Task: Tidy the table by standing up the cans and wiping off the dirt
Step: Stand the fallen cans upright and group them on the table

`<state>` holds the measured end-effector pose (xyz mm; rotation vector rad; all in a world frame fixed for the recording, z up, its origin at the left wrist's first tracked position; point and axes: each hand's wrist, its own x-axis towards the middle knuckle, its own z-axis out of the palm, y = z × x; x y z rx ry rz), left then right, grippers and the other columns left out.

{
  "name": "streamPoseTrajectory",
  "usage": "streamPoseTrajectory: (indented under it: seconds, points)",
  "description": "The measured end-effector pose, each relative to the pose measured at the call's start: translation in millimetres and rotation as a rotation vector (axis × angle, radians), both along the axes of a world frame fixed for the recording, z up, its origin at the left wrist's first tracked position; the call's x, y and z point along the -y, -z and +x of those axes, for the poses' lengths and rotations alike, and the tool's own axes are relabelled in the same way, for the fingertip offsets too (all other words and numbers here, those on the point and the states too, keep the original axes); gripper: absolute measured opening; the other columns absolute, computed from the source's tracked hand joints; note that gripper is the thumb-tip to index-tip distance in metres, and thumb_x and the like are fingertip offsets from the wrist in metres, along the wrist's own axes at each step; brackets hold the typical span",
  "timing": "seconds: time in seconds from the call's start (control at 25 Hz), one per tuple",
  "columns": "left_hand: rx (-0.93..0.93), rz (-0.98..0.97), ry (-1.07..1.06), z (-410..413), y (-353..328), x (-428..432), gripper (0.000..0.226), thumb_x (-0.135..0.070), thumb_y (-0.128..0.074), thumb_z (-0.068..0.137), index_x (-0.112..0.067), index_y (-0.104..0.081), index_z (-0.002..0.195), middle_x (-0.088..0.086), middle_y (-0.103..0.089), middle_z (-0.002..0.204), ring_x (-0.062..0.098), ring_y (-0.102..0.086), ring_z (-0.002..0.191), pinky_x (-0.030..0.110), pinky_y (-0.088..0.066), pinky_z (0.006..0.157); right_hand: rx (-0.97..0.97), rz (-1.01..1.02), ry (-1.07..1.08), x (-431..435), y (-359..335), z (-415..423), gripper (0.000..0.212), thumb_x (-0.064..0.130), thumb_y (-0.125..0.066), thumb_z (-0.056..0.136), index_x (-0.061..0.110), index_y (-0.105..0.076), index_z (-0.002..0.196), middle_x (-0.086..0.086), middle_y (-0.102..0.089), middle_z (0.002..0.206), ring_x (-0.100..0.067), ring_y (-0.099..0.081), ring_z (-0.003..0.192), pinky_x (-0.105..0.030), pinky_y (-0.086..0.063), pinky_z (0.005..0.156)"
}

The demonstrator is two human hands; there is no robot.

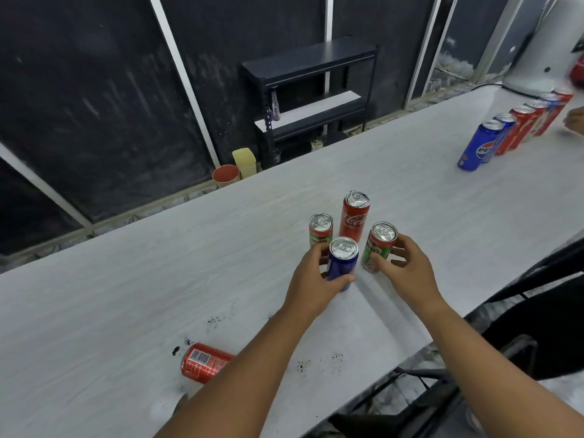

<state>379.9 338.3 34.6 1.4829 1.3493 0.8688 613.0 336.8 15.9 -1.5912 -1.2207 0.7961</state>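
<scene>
**Red can (205, 363) lying flat, dirt (215, 320) unwiped**

Four cans are standing mid-table. The left hand (311, 279) is gripping a blue can (343, 260) and the right hand (401, 267) a green Milo can (379, 246). A second Milo can (320, 230) and a Coca-Cola can (354, 218) are just behind. The fallen one is lying at near left, barcode up, with black specks dotting the table (126, 279) around it. Far right, a row fronted by a Pepsi can (480, 147) is standing.
</scene>
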Motion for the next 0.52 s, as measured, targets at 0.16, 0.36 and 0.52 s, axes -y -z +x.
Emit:
streamPoseTrajectory:
  seconds: [0.16,0.36,0.52]
  points:
    - [-0.021,-0.007,0.001,-12,-1,9,0.089,-0.037,-0.101,0.072,-0.037,-0.048,0.143,-0.018,-0.058,0.142,0.002,-0.060,0.129,0.026,-0.059,0.101,0.038,-0.018,0.116,19,-8,-3,0.073,0.042,-0.094,0.077,0.041,-0.054,0.138,0.022,-0.064,0.128,0.003,-0.063,0.116,-0.037,-0.058,0.091]
    - [-0.066,0.069,-0.081,-85,-10,28,0.073,-0.048,-0.095,0.079,-0.041,-0.053,0.138,-0.024,-0.057,0.139,-0.013,-0.054,0.128,0.015,-0.050,0.101,0.054,0.034,0.125,76,-12,-43,0.049,0.051,-0.088,0.082,0.051,-0.056,0.119,0.026,-0.063,0.118,-0.001,-0.064,0.106,-0.031,-0.055,0.081]
    - [-0.147,0.117,-0.243,-181,-17,47,0.056,-0.055,-0.085,0.088,-0.039,-0.057,0.135,-0.023,-0.059,0.136,-0.012,-0.056,0.126,0.017,-0.047,0.103,0.043,-0.043,-0.143,108,-4,-112,0.037,0.041,-0.085,0.088,0.046,-0.063,0.117,0.026,-0.067,0.117,-0.003,-0.065,0.110,-0.028,-0.052,0.088]
